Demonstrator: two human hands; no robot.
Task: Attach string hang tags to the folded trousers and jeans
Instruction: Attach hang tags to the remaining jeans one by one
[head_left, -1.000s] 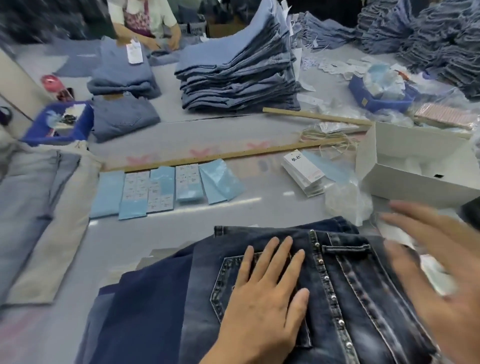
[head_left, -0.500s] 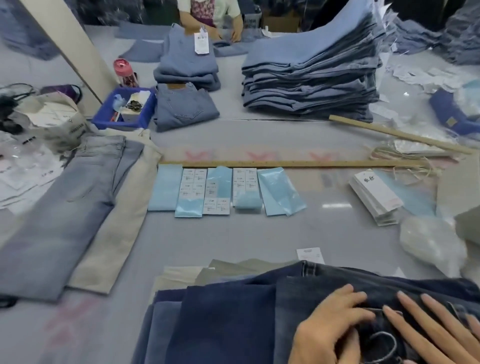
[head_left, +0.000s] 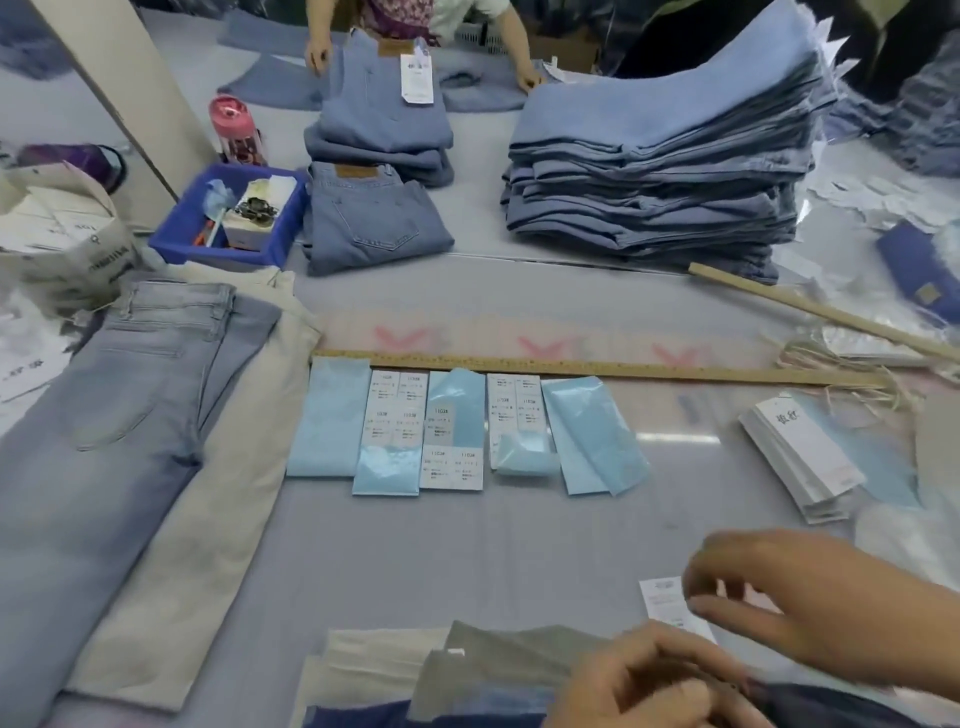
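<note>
Your left hand grips dark folded jeans, seemingly at waistband; right hand hovers loose-fingered, empty, over white paper hang tag. Tag unattached; near stack untagged.

- Left hand: bare, no glove, ring or watch in view.
- Right hand: bare likewise, motion-blurred; the forearm runs uncovered to the frame edge, no sleeve showing.
- Fingernails short and unpainted where visible.
</note>
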